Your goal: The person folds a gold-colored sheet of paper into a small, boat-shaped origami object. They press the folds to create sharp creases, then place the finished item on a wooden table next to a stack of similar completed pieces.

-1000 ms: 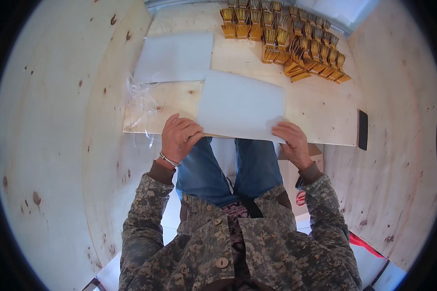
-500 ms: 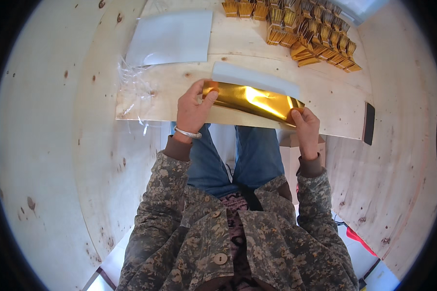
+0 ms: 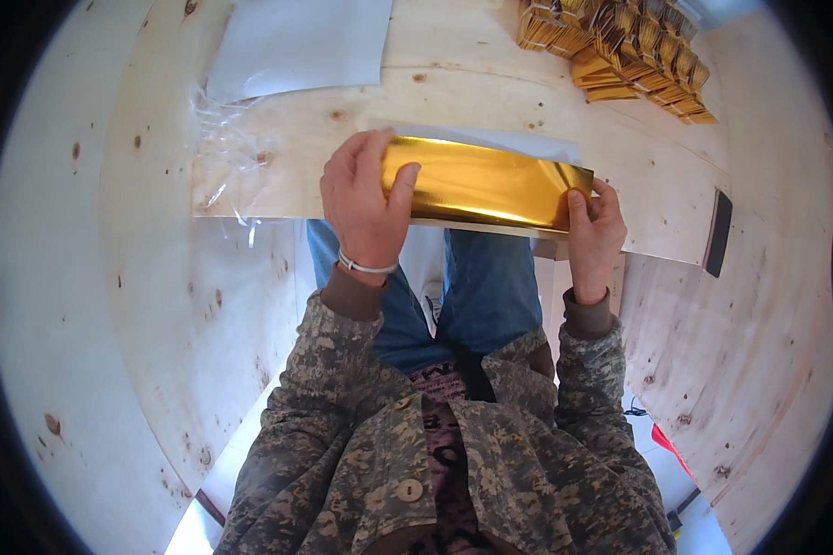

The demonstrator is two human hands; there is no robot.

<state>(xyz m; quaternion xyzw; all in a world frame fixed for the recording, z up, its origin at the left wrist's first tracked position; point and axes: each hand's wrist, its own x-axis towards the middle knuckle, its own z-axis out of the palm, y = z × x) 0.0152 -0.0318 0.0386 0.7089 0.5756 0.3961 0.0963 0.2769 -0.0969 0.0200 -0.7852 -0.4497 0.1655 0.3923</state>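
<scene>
A shiny strip of gold foil paper [image 3: 491, 183] stretches between my hands near the front edge of the wooden table. My left hand [image 3: 368, 199] grips its left end, with the thumb on the front face and the fingers behind. At the other end, my right hand [image 3: 597, 227] pinches the lower right corner, thumb in front. The right end is slightly creased. Just behind the foil lies a pale strip [image 3: 518, 145], partly covered by it.
A large white sheet [image 3: 296, 46] lies at the back left, with clear plastic strands [image 3: 227, 148] beside it. Several tied bundles of gold paper [image 3: 639, 55] stand at the back right. A black strip [image 3: 717, 233] marks the table's right edge. Wooden panels [image 3: 74, 277] rise on both sides.
The foil has tilted so more of its face shows, and it lies flatter. My left hand has turned and spread over the left end. The view has shifted slightly.
</scene>
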